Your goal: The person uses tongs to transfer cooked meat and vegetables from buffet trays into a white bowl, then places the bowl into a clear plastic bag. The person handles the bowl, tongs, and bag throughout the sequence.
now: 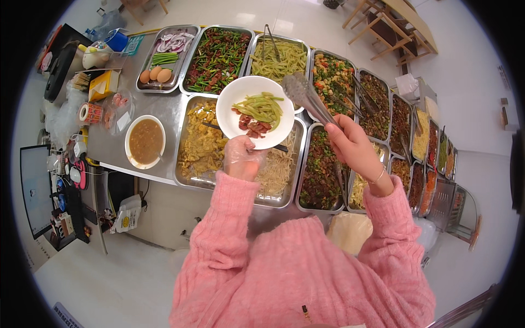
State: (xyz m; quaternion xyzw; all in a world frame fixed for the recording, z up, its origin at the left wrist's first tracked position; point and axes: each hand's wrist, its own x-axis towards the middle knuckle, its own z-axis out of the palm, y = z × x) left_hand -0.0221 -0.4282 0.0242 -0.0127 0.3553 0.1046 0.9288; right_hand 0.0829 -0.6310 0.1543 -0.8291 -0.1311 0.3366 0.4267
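My left hand (pixel 241 158), in a clear plastic glove, grips the near edge of a round white plate (pixel 232 94). Pale green vegetable strips (pixel 261 106) and browned meat pieces (pixel 254 126) lie on it. My bare right hand (pixel 353 143) is closed around metal tongs (pixel 314 98), whose perforated head is just right of the plate's rim. Whether the tongs' jaws hold anything is hidden. The plate is above the trays, over yellow chunky food (pixel 205 147) and pale bean sprouts (pixel 273 176). Behind it, a tray of green strips (pixel 292 57) has another pair of tongs in it.
Several metal food trays fill the counter (pixel 112 145) to the right. At the left are a white bowl (pixel 129 147) of brown soup, a tray with eggs (pixel 155 75) and sliced onion, a yellow box (pixel 104 86) and plastic bags. A monitor (pixel 34 188) is at far left.
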